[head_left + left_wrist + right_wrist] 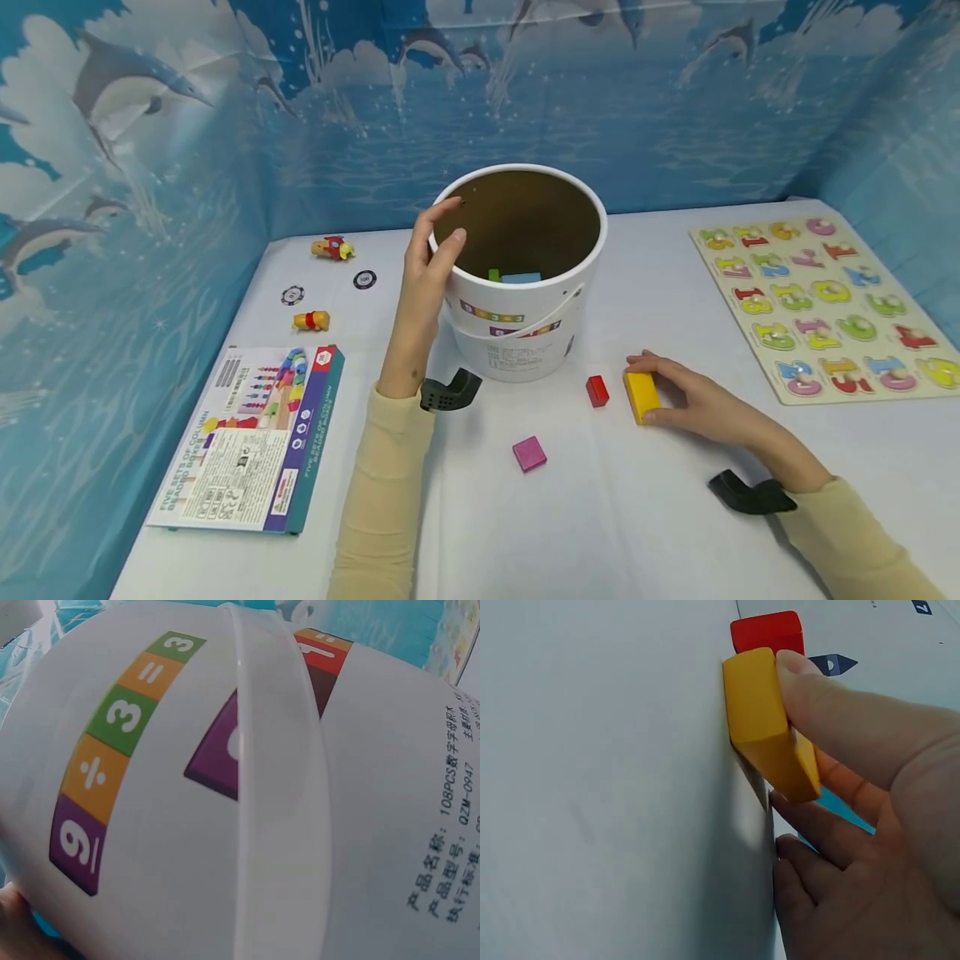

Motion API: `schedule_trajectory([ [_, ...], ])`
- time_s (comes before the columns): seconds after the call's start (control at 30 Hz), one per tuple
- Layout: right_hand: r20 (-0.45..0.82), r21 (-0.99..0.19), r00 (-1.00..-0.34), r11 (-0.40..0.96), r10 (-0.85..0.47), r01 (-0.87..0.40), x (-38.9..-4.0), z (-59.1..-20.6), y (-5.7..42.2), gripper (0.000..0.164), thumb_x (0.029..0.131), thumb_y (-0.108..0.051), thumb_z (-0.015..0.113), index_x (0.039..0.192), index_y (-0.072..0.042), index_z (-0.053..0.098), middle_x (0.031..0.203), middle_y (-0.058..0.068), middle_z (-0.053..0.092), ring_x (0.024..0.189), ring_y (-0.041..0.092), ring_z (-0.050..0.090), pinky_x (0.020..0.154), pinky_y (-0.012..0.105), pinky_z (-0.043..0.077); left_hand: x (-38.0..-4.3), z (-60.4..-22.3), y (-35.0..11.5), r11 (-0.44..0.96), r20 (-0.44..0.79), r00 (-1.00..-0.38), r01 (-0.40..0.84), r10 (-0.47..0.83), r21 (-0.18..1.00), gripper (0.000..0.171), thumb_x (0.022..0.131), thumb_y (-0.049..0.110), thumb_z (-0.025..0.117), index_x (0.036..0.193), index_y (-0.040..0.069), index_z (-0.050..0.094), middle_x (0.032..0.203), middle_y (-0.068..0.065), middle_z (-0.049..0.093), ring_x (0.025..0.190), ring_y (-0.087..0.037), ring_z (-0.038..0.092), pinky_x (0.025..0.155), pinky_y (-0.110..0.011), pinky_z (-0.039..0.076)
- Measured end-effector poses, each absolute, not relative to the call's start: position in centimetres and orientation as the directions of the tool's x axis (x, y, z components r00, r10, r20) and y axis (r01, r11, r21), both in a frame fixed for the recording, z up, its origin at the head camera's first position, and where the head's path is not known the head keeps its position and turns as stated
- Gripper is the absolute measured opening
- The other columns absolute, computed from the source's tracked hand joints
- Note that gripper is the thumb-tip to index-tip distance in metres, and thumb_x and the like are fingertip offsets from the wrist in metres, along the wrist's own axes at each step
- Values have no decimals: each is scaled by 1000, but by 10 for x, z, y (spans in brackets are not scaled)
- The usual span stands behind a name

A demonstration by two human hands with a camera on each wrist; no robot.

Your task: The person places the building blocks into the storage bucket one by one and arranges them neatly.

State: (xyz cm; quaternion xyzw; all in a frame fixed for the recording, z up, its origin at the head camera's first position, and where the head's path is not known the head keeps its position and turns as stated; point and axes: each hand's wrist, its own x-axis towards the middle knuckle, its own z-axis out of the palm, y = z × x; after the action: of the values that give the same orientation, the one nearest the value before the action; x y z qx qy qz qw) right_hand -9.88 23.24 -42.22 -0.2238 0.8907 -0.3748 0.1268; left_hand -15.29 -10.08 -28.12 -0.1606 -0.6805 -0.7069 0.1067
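A white bucket [517,312] with a thin handle stands upright on the table, a green block [493,275] and a light blue block [521,277] visible inside. My left hand [429,258] holds the bucket's left rim, with thumb and index finger over the edge; its other fingers are hidden. In the left wrist view, the bucket's printed wall [172,787] fills the picture. My right hand [693,400] pinches a yellow block [642,397] between thumb and fingers, low at the table. Just left of it lies a red block [597,391]. A magenta square block [529,454] lies nearer the front.
At right lies a wooden number puzzle board [825,308]. A boxed toy set [247,442] lies at left. Behind it are two small figures, one in red and yellow [332,247] and one orange [311,321], plus two round chips [365,279]. A dolphin-print curtain [360,142] encloses the table.
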Motion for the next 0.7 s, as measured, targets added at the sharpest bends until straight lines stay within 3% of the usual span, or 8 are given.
schedule_trajectory([
  [0.13, -10, -733, -870, 595, -493, -328, -95, -425, 229, 59, 73, -30, 70, 124, -19, 41, 130, 5, 42, 124, 24, 30, 103, 30, 22, -154, -281, -102, -50, 374, -925, 372, 67, 927, 44, 89, 13, 42, 132, 3, 36, 138, -7, 29, 123, -30, 29, 95, -44, 30],
  [0.2, 30, -738, -870, 576, -492, -351, -93, -426, 226, 56, 74, -24, 71, 122, -18, 42, 123, 1, 45, 118, 16, 35, 100, 16, 23, -154, -281, -102, -52, 370, -926, 367, 68, 929, 44, 89, 13, 42, 132, 3, 36, 137, -6, 29, 123, -30, 29, 95, -44, 30],
  [0.27, 80, -755, -864, 535, -498, -379, -93, -426, 224, 51, 75, -16, 70, 119, -16, 45, 117, -1, 48, 109, 10, 41, 93, 8, 28, -153, -281, -102, -57, 368, -927, 365, 70, 929, 44, 89, 13, 42, 132, 4, 36, 137, -6, 29, 123, -30, 29, 95, -45, 31],
  [0.43, 127, -895, -845, 307, -520, -324, -99, -396, 215, 42, 80, 1, 61, 119, -4, 45, 113, 4, 47, 92, 10, 54, 77, 18, 46, -153, -282, -101, -62, 368, -927, 364, 74, 929, 44, 89, 13, 42, 132, 3, 36, 137, -7, 29, 122, -31, 30, 94, -44, 32],
  [0.57, 246, -944, -819, 64, -519, -324, -113, -330, 198, 41, 84, 10, 51, 122, 0, 42, 110, 12, 46, 86, 20, 58, 71, 24, 50, -153, -281, -101, -54, 365, -928, 362, 70, 931, 44, 89, 13, 43, 131, 4, 37, 138, -6, 29, 122, -30, 30, 95, -44, 31],
  [0.7, 355, -913, -794, -2, -493, -407, -139, -263, 170, 41, 86, 7, 49, 124, -3, 44, 110, 16, 47, 85, 23, 58, 66, 25, 51, -158, -287, -103, -49, 363, -930, 360, 66, 932, 43, 89, 15, 44, 131, 7, 38, 138, -3, 30, 123, -28, 30, 95, -44, 30],
])
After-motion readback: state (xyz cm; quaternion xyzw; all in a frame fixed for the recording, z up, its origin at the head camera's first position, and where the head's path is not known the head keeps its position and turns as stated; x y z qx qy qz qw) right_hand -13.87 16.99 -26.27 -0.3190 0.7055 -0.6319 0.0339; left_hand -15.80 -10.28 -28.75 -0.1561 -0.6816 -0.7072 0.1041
